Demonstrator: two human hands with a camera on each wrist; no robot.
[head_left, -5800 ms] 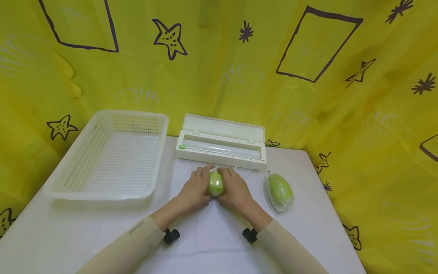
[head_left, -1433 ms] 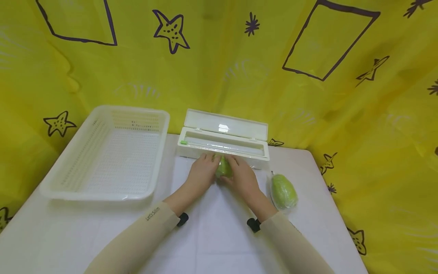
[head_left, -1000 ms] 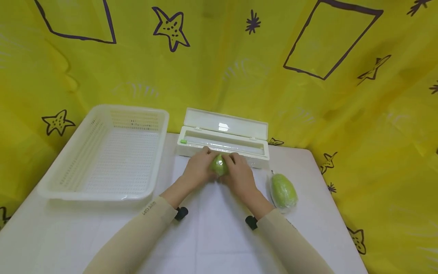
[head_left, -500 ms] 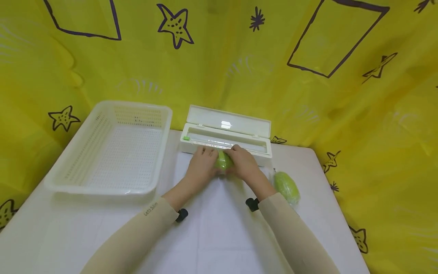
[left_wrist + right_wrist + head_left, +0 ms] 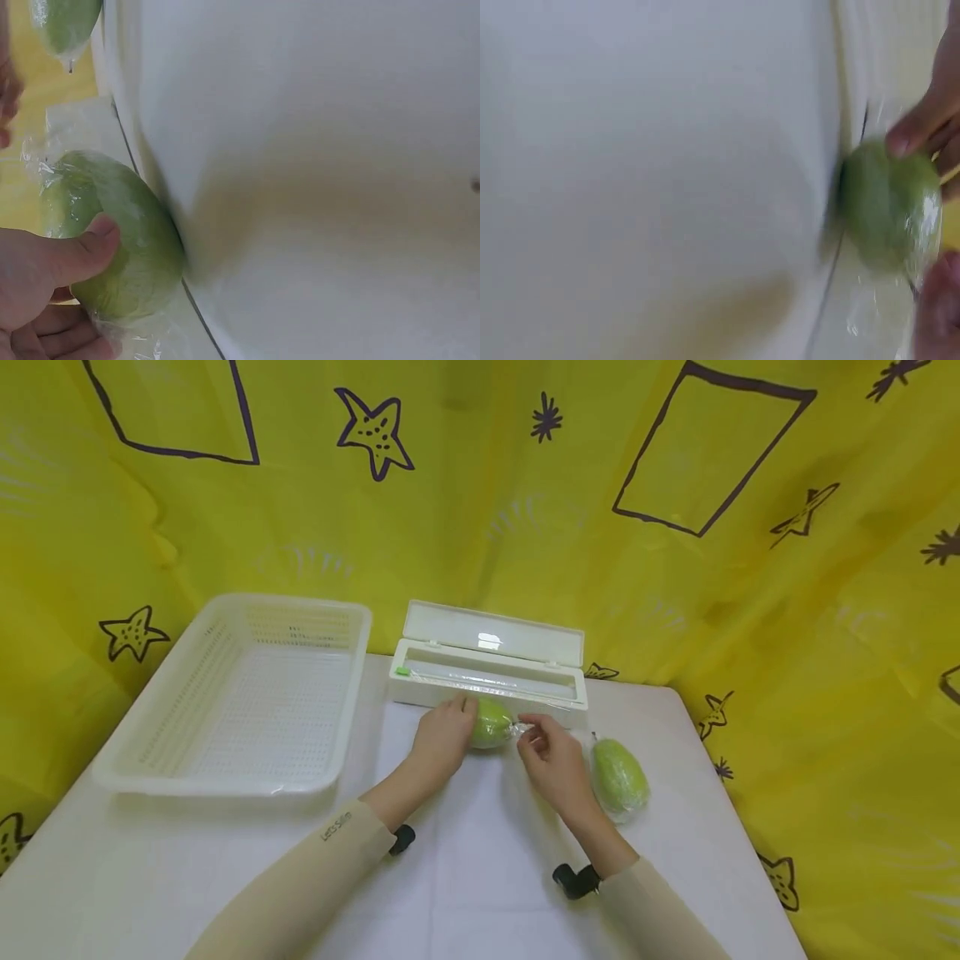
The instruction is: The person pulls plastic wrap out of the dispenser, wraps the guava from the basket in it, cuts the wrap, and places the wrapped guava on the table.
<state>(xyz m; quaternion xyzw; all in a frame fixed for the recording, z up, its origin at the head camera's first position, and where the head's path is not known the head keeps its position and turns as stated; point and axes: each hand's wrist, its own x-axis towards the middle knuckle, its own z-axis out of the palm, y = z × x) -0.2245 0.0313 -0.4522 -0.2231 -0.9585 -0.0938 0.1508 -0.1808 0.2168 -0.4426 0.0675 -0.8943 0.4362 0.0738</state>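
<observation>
A green, oval fruit (image 5: 492, 727) in clear cling film lies on its side, close in front of the film dispenser (image 5: 427, 695). My left hand (image 5: 444, 735) grips its left end; in the left wrist view the thumb (image 5: 94, 244) lies over the fruit and the fingers curl beneath. At the other end, by the dark stem, my right hand (image 5: 557, 770) has bent fingers at the bunched cling film (image 5: 519, 728), pinching at its loose tip. A second wrapped green fruit (image 5: 619, 777) lies to the right of that hand, stem toward the back.
The white dispenser's lid (image 5: 525, 639) stands raised, with a film roll (image 5: 495, 678) inside and a green slider (image 5: 402, 672) at its left. A white plastic basket (image 5: 341, 752) stands at the left. A yellow patterned curtain (image 5: 465, 527) hangs behind the table (image 5: 480, 877).
The fruit was turned between both hands, its rounded end showing; now it lies sideways. My right hand has let go of its side and shifted right to the stem end.
</observation>
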